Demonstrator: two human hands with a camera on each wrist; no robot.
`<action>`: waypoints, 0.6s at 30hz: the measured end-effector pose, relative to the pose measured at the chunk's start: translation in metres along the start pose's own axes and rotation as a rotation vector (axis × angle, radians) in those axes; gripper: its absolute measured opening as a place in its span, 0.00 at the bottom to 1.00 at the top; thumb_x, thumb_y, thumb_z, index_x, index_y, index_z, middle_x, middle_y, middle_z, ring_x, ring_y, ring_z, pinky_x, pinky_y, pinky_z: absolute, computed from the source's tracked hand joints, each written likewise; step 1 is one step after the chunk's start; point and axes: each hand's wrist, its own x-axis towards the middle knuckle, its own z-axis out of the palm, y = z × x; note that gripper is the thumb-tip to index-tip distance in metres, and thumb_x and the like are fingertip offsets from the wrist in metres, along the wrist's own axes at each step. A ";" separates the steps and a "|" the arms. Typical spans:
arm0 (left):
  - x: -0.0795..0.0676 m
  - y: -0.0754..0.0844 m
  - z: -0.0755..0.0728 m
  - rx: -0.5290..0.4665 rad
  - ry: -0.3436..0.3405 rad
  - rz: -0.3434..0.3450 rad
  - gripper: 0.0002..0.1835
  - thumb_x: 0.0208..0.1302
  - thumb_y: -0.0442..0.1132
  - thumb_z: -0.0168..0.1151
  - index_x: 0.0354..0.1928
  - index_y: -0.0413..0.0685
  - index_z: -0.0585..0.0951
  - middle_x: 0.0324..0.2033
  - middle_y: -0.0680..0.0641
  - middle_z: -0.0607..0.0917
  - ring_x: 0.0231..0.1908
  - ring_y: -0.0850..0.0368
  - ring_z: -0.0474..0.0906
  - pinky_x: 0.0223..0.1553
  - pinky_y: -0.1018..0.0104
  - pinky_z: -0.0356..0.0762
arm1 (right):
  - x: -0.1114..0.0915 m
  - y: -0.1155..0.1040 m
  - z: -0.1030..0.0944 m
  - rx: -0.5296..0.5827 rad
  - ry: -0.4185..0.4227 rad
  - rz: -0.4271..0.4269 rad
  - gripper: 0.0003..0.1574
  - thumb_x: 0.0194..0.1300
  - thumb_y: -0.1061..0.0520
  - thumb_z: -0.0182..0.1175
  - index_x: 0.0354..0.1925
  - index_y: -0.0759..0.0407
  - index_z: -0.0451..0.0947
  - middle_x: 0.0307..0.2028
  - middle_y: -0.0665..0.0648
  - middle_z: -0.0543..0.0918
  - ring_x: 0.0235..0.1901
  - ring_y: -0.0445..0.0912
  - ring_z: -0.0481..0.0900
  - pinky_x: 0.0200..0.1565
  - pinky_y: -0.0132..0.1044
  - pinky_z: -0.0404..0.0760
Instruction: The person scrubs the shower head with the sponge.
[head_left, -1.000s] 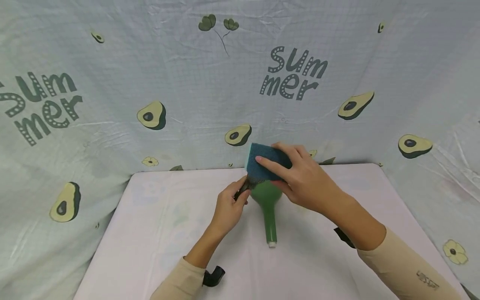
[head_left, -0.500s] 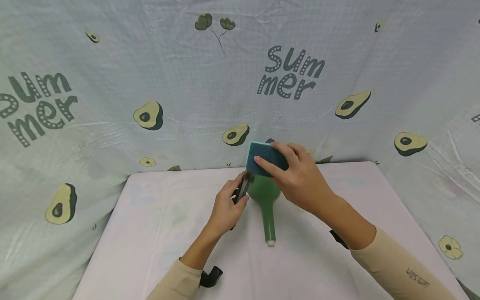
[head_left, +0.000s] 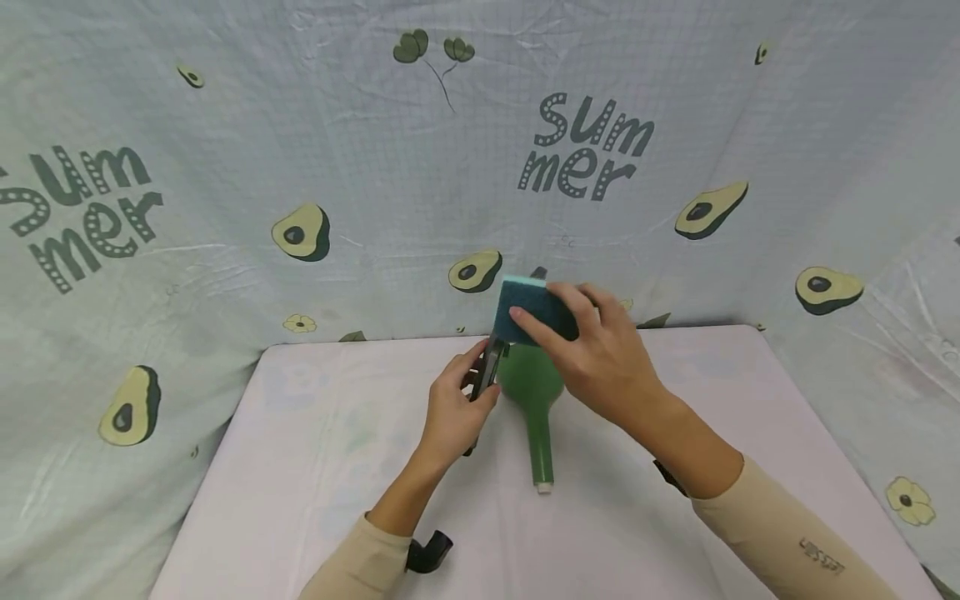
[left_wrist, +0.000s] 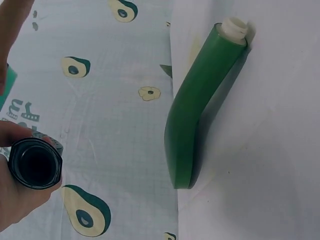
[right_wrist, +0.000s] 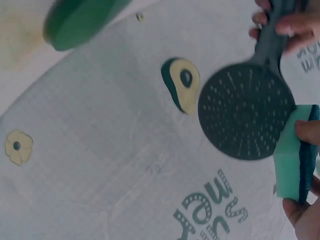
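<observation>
My left hand [head_left: 455,412] grips the handle [head_left: 487,371] of a dark handheld shower head [right_wrist: 245,110]. Its round, nozzle-dotted face shows in the right wrist view, and the handle's hollow end in the left wrist view. Between the thumb and fingers of my right hand [head_left: 603,354] is a two-layer sponge [head_left: 528,312], dark blue on one side and light green on the other. The green side [right_wrist: 288,160] lies right at the shower head's rim. From the head view, the sponge hides most of the round face. Both hands are raised above the table.
A green bottle [head_left: 532,392] with a white threaded neck lies on the pale table [head_left: 337,450], neck toward me. Near my left sleeve is a black curved piece [head_left: 430,552]. A cloth printed with avocados [head_left: 474,272] hangs behind.
The shower head has tilted, so more of its handle shows and its top edge appears above the sponge. My right hand has shifted slightly upward with the sponge.
</observation>
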 end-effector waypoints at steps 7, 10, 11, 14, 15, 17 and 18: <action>-0.006 0.000 0.000 -0.062 0.019 -0.020 0.30 0.66 0.26 0.65 0.70 0.41 0.74 0.51 0.38 0.81 0.46 0.47 0.82 0.39 0.66 0.86 | -0.005 -0.015 0.014 -0.018 -0.003 -0.077 0.45 0.56 0.59 0.78 0.70 0.45 0.75 0.62 0.69 0.72 0.52 0.63 0.74 0.51 0.52 0.83; -0.007 -0.001 0.000 -0.081 0.047 -0.005 0.27 0.68 0.27 0.65 0.68 0.42 0.76 0.52 0.38 0.81 0.49 0.44 0.83 0.43 0.63 0.88 | -0.012 -0.029 0.023 0.004 -0.030 -0.127 0.45 0.56 0.54 0.80 0.70 0.45 0.75 0.62 0.68 0.71 0.50 0.62 0.75 0.47 0.50 0.84; -0.007 -0.001 0.000 -0.086 0.052 -0.001 0.26 0.68 0.27 0.64 0.68 0.42 0.76 0.53 0.38 0.81 0.50 0.43 0.83 0.44 0.62 0.88 | -0.013 -0.033 0.025 0.015 -0.040 -0.130 0.45 0.57 0.54 0.80 0.70 0.44 0.75 0.62 0.68 0.71 0.50 0.62 0.75 0.46 0.50 0.85; -0.007 -0.002 -0.001 -0.124 0.041 -0.019 0.28 0.68 0.25 0.62 0.70 0.41 0.73 0.58 0.35 0.80 0.52 0.42 0.83 0.45 0.63 0.88 | -0.016 -0.038 0.027 0.080 -0.075 -0.103 0.43 0.59 0.53 0.78 0.70 0.44 0.74 0.62 0.68 0.72 0.52 0.62 0.75 0.48 0.51 0.85; -0.007 -0.002 -0.001 -0.140 0.033 -0.035 0.29 0.68 0.24 0.60 0.71 0.41 0.72 0.59 0.35 0.79 0.51 0.43 0.83 0.44 0.64 0.87 | -0.016 -0.039 0.026 0.111 -0.087 -0.090 0.43 0.59 0.54 0.78 0.71 0.44 0.74 0.63 0.68 0.72 0.53 0.63 0.75 0.50 0.51 0.85; -0.007 -0.003 0.000 -0.182 0.015 -0.080 0.31 0.69 0.23 0.57 0.73 0.43 0.67 0.60 0.36 0.77 0.46 0.48 0.83 0.41 0.66 0.86 | -0.015 -0.037 0.022 0.171 -0.100 -0.064 0.44 0.59 0.54 0.78 0.71 0.43 0.73 0.64 0.68 0.72 0.55 0.63 0.75 0.53 0.53 0.84; -0.007 -0.003 0.000 -0.208 0.009 -0.101 0.32 0.70 0.23 0.55 0.74 0.44 0.65 0.58 0.36 0.77 0.43 0.50 0.82 0.39 0.67 0.85 | -0.015 -0.035 0.020 0.200 -0.097 -0.053 0.45 0.58 0.54 0.79 0.71 0.43 0.73 0.64 0.68 0.72 0.56 0.63 0.74 0.54 0.53 0.84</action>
